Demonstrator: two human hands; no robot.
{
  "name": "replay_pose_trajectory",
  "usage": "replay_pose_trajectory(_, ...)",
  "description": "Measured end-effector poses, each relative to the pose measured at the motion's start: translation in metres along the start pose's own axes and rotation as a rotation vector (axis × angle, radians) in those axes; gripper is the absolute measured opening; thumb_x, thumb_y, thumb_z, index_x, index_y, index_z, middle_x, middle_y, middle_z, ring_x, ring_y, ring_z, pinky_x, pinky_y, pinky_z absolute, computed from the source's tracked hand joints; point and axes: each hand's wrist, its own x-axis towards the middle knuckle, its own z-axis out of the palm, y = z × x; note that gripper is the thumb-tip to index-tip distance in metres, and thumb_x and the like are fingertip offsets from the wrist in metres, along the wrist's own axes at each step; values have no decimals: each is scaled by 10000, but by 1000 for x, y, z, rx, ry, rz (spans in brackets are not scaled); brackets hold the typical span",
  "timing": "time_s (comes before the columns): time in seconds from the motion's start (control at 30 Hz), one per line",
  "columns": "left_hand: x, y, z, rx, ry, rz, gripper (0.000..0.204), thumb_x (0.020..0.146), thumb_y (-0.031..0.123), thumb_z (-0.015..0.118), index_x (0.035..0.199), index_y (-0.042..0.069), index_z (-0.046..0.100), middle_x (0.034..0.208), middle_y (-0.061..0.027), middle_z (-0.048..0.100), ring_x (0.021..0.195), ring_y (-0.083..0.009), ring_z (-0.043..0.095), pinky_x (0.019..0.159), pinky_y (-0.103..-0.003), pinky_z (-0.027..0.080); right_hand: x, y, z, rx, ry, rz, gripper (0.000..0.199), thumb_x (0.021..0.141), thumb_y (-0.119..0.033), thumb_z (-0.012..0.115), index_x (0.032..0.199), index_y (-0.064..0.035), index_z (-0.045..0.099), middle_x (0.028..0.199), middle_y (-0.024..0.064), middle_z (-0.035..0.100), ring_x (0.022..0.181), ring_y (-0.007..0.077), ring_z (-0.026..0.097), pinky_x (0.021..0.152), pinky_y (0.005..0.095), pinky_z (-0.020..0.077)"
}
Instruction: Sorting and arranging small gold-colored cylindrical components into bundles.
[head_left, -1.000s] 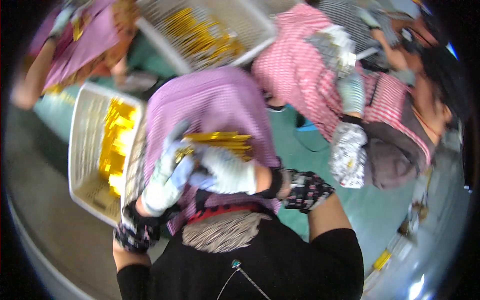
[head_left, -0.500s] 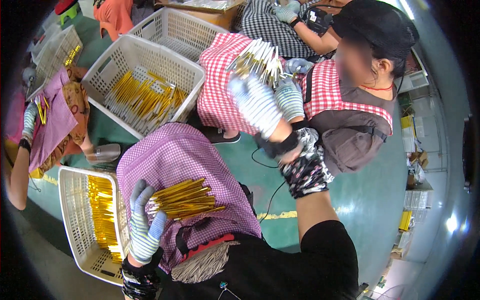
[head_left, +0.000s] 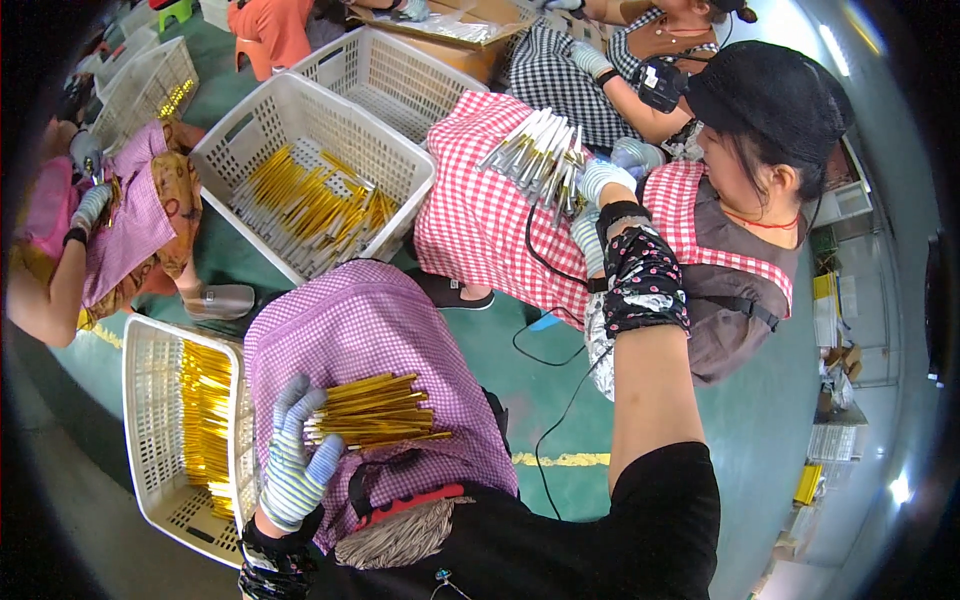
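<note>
My left hand (head_left: pixel 292 470), in a striped knit glove, has its thumb and fingers spread around the white ends of a bunch of thin gold sticks (head_left: pixel 375 412). The bunch lies across the purple checked apron (head_left: pixel 350 310) on my lap. My right arm stretches out to the co-worker at the right. There my gloved right hand (head_left: pixel 607 180) curls at the lower end of a fanned bunch of white and silver sticks (head_left: pixel 540 150) on that person's red checked apron. Its fingertips are partly hidden. The co-worker's gloved hands (head_left: pixel 640 156) are close on both sides of mine.
A white crate (head_left: pixel 135 430) of upright gold sticks stands at my left. Farther off, another crate (head_left: pixel 215 150) holds loose gold and white sticks, with a third crate (head_left: pixel 380 75) behind it. A person at the far left handles sticks. A black cable (head_left: pixel 545 450) trails over the green floor.
My right hand has moved right across the co-worker's bunch to its lower end. My left hand keeps its place by the gold sticks. The view has shifted slightly.
</note>
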Motion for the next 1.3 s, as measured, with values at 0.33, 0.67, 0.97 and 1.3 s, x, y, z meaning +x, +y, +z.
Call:
replay_pose_trajectory(0.33,-8,-13,-1,21,7,34,514,812,72,630,1310,41,505,1413,-227,410,1326,-374,414,1107,-437,332,-35,-18,-9,-74,58,-36,519,909,-469,488,1229,-91,643,1286,179,608,1184,333,592,994,431,463)
replay_pose_trajectory(0.67,-9,-34,-20,195,235,49,451,864,75,637,1299,31,527,1411,-181,464,1323,-330,442,1115,-406,321,-259,-175,-33,777,184,-976,472,888,-199,669,1287,23,548,1205,175,631,1113,269,606,979,362,464)
replay_pose_trajectory(0.97,-44,-60,-20,124,311,-67,438,874,136,658,1289,45,551,1410,-193,455,1333,-338,427,1108,-418,334,-361,-237,85,117,106,-1323,973,710,-580,699,1483,-102,350,1489,187,354,1373,348,329,1157,534,157)
replay_pose_trajectory(1.3,-51,-62,-10,75,285,-23,451,873,152,662,1300,66,545,1422,-202,436,1334,-358,426,1100,-407,356,-378,-246,104,36,196,-1245,885,726,-336,737,1506,-253,327,1484,186,353,1349,360,356,1109,635,169)
